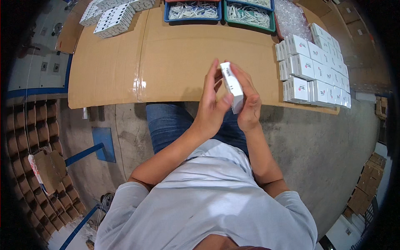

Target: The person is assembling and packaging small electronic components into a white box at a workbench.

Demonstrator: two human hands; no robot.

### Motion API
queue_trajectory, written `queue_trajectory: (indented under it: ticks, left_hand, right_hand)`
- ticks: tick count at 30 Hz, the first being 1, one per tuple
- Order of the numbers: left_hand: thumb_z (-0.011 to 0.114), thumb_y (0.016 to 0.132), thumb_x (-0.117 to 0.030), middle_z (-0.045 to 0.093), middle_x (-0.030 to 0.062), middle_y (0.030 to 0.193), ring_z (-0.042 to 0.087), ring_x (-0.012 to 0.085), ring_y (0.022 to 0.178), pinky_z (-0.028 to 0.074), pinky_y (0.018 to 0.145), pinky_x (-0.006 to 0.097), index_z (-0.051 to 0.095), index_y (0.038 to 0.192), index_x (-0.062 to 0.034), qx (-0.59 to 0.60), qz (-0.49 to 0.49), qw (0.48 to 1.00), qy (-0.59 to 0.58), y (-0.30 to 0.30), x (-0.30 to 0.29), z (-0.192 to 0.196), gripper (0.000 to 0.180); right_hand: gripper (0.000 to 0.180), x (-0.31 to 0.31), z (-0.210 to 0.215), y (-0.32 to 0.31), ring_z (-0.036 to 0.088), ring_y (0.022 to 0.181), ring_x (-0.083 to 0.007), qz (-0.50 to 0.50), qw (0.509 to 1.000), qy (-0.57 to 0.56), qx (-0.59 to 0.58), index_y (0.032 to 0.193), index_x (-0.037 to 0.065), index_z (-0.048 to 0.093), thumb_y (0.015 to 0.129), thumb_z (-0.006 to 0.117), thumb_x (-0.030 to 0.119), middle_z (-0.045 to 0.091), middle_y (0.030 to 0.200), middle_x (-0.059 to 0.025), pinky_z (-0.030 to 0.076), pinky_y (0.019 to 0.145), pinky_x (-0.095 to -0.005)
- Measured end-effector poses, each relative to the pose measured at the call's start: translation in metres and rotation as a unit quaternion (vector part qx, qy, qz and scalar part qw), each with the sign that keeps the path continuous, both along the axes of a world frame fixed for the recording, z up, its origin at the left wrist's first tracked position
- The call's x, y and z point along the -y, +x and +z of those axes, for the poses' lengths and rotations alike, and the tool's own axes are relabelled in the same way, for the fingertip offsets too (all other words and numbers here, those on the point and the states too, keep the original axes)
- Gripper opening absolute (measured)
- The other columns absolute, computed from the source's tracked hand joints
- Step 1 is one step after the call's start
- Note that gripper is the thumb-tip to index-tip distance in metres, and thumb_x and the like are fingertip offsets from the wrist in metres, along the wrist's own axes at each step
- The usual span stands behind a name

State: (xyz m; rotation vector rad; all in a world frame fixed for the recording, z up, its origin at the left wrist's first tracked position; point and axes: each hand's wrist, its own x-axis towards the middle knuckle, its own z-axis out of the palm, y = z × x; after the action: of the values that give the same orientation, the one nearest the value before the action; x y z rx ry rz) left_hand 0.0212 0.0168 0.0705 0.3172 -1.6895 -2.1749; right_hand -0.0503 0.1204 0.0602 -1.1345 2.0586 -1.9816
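A small white box (232, 86) with dark print is between my two hands, tilted, above the near edge of the cardboard-covered table (187, 54). My left hand (213, 100) grips its left side, with the thumb laid on the box's face. Against its right side my right hand (248, 98) is curled, fingers along the edge. The box's underside and some fingertips are hidden. To the right of my hands, stacked white boxes (306, 68) of similar look stand in rows on the table.
At the far edge sit a blue bin (166, 16) and a green bin (273, 26) of small white pieces. Clear plastic bags (291, 18) fill a bin beside them. More white boxes (114, 23) lie far left. A divided cardboard crate (37, 125) is at the left.
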Motion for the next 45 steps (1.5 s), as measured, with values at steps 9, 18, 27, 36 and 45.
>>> queue_trajectory:
  ticks: [9, 18, 27, 36, 45]
  left_hand:
    - [0.041, 0.097, -0.068, 0.055, 0.0135, 0.132, 0.054, 0.0225, 0.124, 0.045, 0.104, 0.037, 0.039, 0.145, -0.0048, 0.061, 0.012, 0.976, 0.207, -0.007, 0.016, 0.006, 0.08]
    - [0.046, 0.09, -0.078, 0.059, 0.0069, 0.106, 0.062, 0.0164, 0.092, 0.053, 0.076, 0.032, 0.049, 0.126, -0.0117, 0.19, -0.11, 0.92, 0.323, 0.001, 0.039, 0.021, 0.075]
    - [0.059, 0.097, -0.046, 0.054, 0.0032, 0.106, 0.059, 0.0091, 0.089, 0.05, 0.07, 0.024, 0.031, 0.139, -0.0165, 0.107, -0.09, 0.936, 0.322, 0.002, 0.01, 0.016, 0.059]
    - [0.055, 0.097, -0.042, 0.05, 0.0052, 0.107, 0.055, 0.0108, 0.088, 0.046, 0.068, 0.024, 0.025, 0.138, -0.0117, 0.12, -0.018, 0.958, 0.26, 0.006, 0.004, 0.013, 0.06]
    - [0.051, 0.097, -0.037, 0.046, 0.0115, 0.115, 0.052, 0.016, 0.1, 0.044, 0.082, 0.027, 0.028, 0.135, -0.0039, 0.073, 0.011, 0.97, 0.23, 0.004, 0.001, 0.01, 0.055]
  right_hand:
    - [0.084, 0.02, 0.003, 0.014, 0.025, 0.15, -0.0364, 0.068, 0.974, -0.121, 0.182, 0.148, -0.003, 0.042, 0.099, 0.037, 0.065, 0.032, 0.158, -0.0221, 0.021, 0.12, -0.0457]
    - [0.081, 0.003, 0.005, 0.008, 0.043, 0.14, -0.0369, 0.126, 0.987, 0.096, -0.014, 0.144, 0.005, 0.051, 0.079, 0.081, 0.042, 0.044, 0.153, -0.0197, 0.029, 0.117, -0.0486]
    - [0.088, 0.009, 0.002, 0.006, 0.054, 0.124, -0.0281, 0.04, 0.993, -0.047, 0.097, 0.141, 0.004, 0.053, 0.078, 0.074, 0.06, 0.052, 0.138, -0.0157, 0.049, 0.093, -0.0345]
    - [0.081, 0.017, 0.001, 0.005, 0.053, 0.127, -0.0327, 0.049, 0.998, -0.033, -0.009, 0.138, 0.003, 0.055, 0.085, 0.067, 0.062, 0.051, 0.14, -0.0219, 0.047, 0.097, -0.038]
    - [0.079, 0.017, -0.005, 0.003, 0.053, 0.128, -0.0371, 0.06, 0.997, -0.054, -0.001, 0.138, 0.001, 0.053, 0.087, 0.069, 0.059, 0.049, 0.142, -0.0268, 0.046, 0.1, -0.0417]
